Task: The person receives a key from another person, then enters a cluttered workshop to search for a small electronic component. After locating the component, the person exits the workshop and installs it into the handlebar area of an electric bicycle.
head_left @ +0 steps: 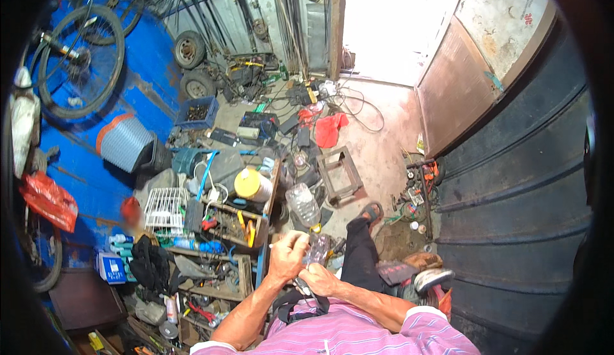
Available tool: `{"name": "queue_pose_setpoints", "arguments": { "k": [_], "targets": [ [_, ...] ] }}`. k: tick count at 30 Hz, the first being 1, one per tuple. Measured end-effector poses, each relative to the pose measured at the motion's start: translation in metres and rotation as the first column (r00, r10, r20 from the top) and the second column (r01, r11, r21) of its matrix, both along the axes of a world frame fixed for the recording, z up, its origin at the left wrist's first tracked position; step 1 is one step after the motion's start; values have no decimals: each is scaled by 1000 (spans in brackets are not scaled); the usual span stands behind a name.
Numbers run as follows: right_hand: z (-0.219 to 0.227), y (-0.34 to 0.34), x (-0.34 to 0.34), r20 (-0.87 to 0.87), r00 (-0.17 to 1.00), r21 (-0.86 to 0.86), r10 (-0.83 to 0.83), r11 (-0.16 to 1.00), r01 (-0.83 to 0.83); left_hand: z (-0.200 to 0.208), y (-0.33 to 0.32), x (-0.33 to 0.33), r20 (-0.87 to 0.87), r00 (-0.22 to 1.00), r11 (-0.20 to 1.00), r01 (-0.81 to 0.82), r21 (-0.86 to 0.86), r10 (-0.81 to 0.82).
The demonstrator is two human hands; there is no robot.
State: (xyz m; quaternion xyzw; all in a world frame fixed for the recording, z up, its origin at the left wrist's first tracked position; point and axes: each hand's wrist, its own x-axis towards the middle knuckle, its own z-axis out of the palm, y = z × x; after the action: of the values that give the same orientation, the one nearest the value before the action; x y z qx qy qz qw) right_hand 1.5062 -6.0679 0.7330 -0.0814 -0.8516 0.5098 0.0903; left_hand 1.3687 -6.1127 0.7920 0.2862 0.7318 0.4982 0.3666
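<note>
My left hand (288,256) is raised in front of my body with its fingers curled closed. A small white thing (273,246) pokes out at its left side, too small to name. Lower and just to the right, my right hand (320,280) is closed too, near the left wrist. What it grips is hidden by the fingers. Below the right hand hangs a black bag or strap (304,307) against my striped shirt. Just past both hands lies a clear plastic bottle (318,249), and beyond it a larger clear plastic jug (302,205).
To my left stands a cluttered shelf (262,224) with a yellow-lidded tub (252,184) and a white wire rack (166,210). A metal frame (339,175) and red cloth (330,129) lie ahead on the floor. Shoes (432,279) sit at right, below the dark wall (511,182).
</note>
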Motion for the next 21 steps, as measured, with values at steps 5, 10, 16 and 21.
{"name": "queue_pose_setpoints", "arguments": {
  "k": [5, 10, 16, 21],
  "targets": [
    [12, 152, 24, 282, 958, -896, -53, 343, 283, -46, 169, -7, -427, 904, 999, 3, -40, -20],
    [13, 263, 42, 264, 911, -961, -317, -6, 276, -47, 306, 0, 521, 816, 968, -219, -121, 250],
    [17, 392, 78, 42, 973, -958, -228, 268, 105, -13, 435, 30, 998, 53, 995, -87, 45, -40],
    [42, 488, 119, 118, 973, -706, -199, 672, 223, 58, 539, -19, 953, 290, 961, -225, 159, -90]
  ]
}}
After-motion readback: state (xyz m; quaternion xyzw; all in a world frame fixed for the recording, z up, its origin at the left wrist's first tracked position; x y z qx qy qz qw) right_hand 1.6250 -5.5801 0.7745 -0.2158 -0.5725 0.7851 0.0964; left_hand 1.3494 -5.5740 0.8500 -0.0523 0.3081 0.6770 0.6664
